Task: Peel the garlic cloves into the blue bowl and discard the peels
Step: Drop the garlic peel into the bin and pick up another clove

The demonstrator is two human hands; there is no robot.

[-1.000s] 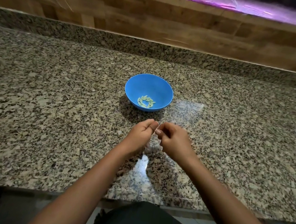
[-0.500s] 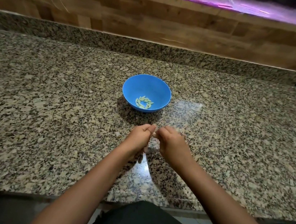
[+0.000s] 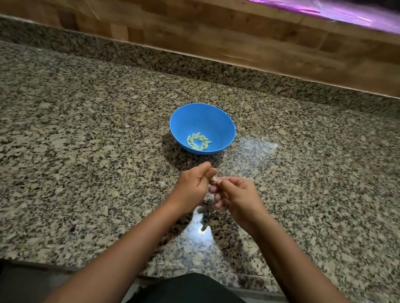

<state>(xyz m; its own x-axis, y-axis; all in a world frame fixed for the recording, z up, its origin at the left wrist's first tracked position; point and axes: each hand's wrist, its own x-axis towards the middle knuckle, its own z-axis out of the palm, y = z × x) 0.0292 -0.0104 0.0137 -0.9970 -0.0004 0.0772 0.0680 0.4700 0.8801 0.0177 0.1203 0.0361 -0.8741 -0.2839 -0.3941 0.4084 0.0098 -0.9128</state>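
Near counter (image 3: pixel 65 159) front edge, both hands pinch garlic clove (image 3: pixel 213 180).

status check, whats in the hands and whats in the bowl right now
Left hand and right hand both pinching one garlic clove, short of the blue bowl. Peeled cloves already in the bowl. Path to the bowl unobstructed.

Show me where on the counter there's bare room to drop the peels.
Bare granite lies left and right of the blue bowl, out to the counter ends. Crowded: between the bowl and the left hand and right hand.
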